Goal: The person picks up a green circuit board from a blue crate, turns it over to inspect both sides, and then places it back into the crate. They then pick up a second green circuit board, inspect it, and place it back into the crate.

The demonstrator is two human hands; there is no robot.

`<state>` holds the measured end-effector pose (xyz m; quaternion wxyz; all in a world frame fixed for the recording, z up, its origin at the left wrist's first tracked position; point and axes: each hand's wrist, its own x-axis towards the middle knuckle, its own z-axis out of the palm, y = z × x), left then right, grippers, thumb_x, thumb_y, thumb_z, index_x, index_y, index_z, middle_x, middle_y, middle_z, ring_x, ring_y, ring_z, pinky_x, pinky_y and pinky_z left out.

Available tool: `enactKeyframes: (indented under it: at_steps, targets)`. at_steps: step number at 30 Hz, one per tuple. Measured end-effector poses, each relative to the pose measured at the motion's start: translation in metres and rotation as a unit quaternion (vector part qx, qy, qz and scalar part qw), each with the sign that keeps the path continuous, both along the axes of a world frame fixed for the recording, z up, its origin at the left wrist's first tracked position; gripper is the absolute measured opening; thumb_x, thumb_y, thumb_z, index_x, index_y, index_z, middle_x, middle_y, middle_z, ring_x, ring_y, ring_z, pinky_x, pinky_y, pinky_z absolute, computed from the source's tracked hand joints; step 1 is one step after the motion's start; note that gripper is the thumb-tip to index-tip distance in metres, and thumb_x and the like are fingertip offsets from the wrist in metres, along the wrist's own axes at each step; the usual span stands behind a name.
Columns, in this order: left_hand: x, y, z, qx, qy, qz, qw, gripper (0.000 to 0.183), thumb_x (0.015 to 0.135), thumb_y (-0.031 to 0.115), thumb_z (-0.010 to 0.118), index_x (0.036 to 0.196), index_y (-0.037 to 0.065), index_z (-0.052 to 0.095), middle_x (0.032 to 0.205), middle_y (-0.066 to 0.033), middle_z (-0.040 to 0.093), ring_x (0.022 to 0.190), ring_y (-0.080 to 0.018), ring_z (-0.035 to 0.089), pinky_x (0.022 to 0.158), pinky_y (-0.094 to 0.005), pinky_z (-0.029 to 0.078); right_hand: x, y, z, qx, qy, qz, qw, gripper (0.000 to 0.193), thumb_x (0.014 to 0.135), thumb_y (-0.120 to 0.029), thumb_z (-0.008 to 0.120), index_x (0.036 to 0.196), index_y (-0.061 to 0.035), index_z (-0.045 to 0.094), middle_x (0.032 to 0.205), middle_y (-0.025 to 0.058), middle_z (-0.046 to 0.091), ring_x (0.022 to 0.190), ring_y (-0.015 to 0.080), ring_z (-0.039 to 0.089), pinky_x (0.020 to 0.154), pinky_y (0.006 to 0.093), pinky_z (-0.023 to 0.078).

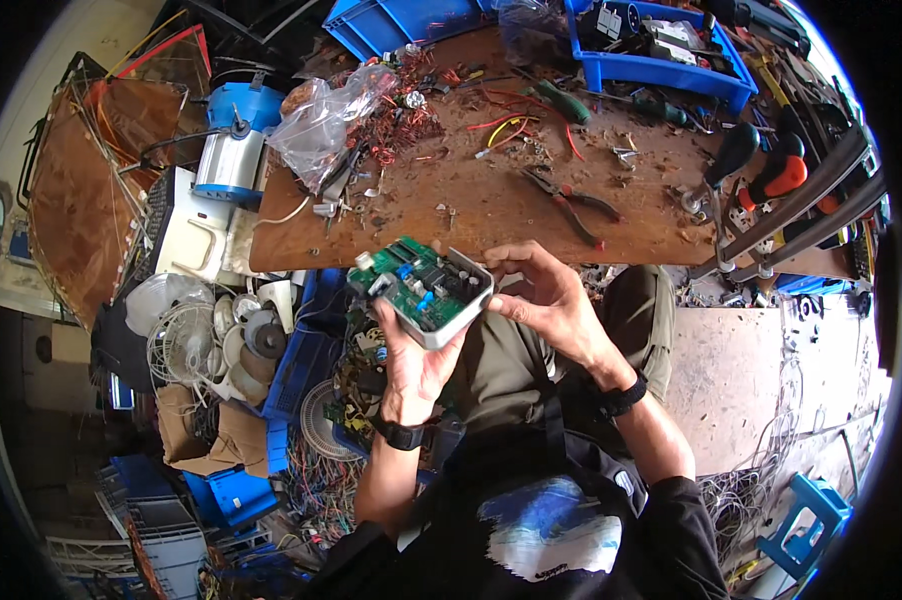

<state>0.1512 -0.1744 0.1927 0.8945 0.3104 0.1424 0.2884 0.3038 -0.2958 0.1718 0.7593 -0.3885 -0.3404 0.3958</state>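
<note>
The person holds a grey tray-like case (pixel 433 322) with a green circuit board (pixel 416 285) sitting inside it. The board has little blue, white and black parts on top. The case is up in the air, just in front of the near edge of the rusty brown table (pixel 491 200), above the person's lap.

The left hand (pixel 411 360) is under the case. Its palm cups the bottom and its fingers curl up around the near side, so it grips the case. The right hand (pixel 546 300) holds the right end of the case, with the fingers bent over the top corner and the thumb down at the lower edge.

On the table lie red-handled pliers (pixel 571 205), loose bits of wire and small screws. A clear plastic bag (pixel 321 120) sits at the left end of the table, next to a heap of red-brown wire (pixel 396 120).

At the back of the table is a blue bin (pixel 661 70) with small white and black parts in it. Another blue bin (pixel 391 25) is at the top, and what is in it cannot be seen.

On the floor to the left stand blue crates (pixel 306 365) with tangled wires (pixel 321 480) near them, white fan parts (pixel 186 335), and a blue and silver motor (pixel 233 145). A blue stool (pixel 806 520) stands at the lower right.
</note>
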Motion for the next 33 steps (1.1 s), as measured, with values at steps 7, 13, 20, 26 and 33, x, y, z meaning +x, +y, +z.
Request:
enactKeyframes:
  at_steps: [7,13,20,26,33]
  targets:
    - [-0.01,0.009,0.004,0.17,0.071,-0.061,0.981,0.119,0.07,0.054,0.088,0.16,0.015,0.021,0.15,-0.0106,0.047,0.139,-0.0314,0.047,0.116,-0.0503,0.041,-0.01,-0.011,-0.005,-0.015,0.129,0.133,0.983,0.054,0.101,-0.024,0.066,0.144,0.0029,0.048,0.119,0.0124,0.067,0.101,0.0186,0.067,0.088,0.0354,0.056]
    - [-0.024,0.017,-0.006,0.224,0.087,-0.079,0.967,0.107,0.074,0.037,0.091,0.156,0.007,0.029,0.142,-0.0088,0.056,0.127,-0.0238,0.057,0.113,-0.0418,0.045,-0.017,-0.014,-0.009,-0.029,0.142,0.138,0.98,0.055,0.1,-0.022,0.066,0.144,0.0026,0.046,0.113,0.0119,0.07,0.098,0.02,0.07,0.088,0.0338,0.059]
    - [-0.032,0.003,0.012,0.187,0.182,0.049,0.964,0.039,0.089,0.002,0.072,0.124,0.001,0.054,0.112,-0.007,0.066,0.103,-0.0141,0.065,0.09,-0.029,0.053,-0.022,-0.012,-0.012,-0.022,0.179,0.097,0.979,0.052,0.098,-0.012,0.069,0.142,-0.0028,0.044,0.113,0.0123,0.07,0.1,0.0191,0.069,0.093,0.0341,0.057]
    - [-0.017,-0.013,0.017,0.334,0.253,0.123,0.9,0.035,0.093,-0.003,0.068,0.125,0.003,0.055,0.112,-0.0051,0.066,0.099,-0.0099,0.063,0.085,-0.0263,0.052,-0.026,-0.013,-0.023,-0.034,0.169,0.093,0.981,0.05,0.097,-0.009,0.068,0.141,-0.0056,0.045,0.113,0.0115,0.07,0.103,0.0187,0.068,0.093,0.0337,0.056]
    - [-0.016,-0.014,0.017,0.401,0.344,0.125,0.84,0.031,0.093,0.0,0.07,0.121,0.003,0.057,0.108,-0.0034,0.066,0.096,-0.008,0.062,0.083,-0.0253,0.051,-0.028,-0.013,-0.026,-0.016,0.219,0.109,0.969,0.047,0.098,-0.009,0.068,0.139,-0.006,0.045,0.112,0.0107,0.07,0.105,0.0188,0.067,0.096,0.0353,0.056]
